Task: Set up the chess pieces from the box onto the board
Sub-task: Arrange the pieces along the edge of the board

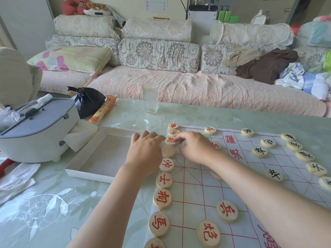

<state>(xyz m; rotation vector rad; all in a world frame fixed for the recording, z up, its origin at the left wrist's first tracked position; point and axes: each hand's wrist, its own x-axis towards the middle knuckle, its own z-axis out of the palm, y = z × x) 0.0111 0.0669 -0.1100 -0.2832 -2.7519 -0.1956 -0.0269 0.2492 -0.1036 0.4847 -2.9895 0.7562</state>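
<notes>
Right hand (195, 147) pinches a red piece (170, 140) at the board's (197, 185) left edge, probably to centre it on its crossing. Left hand (145, 149) has straight fingers touching the same piece, apparently to steady it. The box (86, 173) sits just left of the board, with no pieces visible inside.

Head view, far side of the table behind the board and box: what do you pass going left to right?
grey lidded container → black plastic bag → orange packet → clear glass
</notes>
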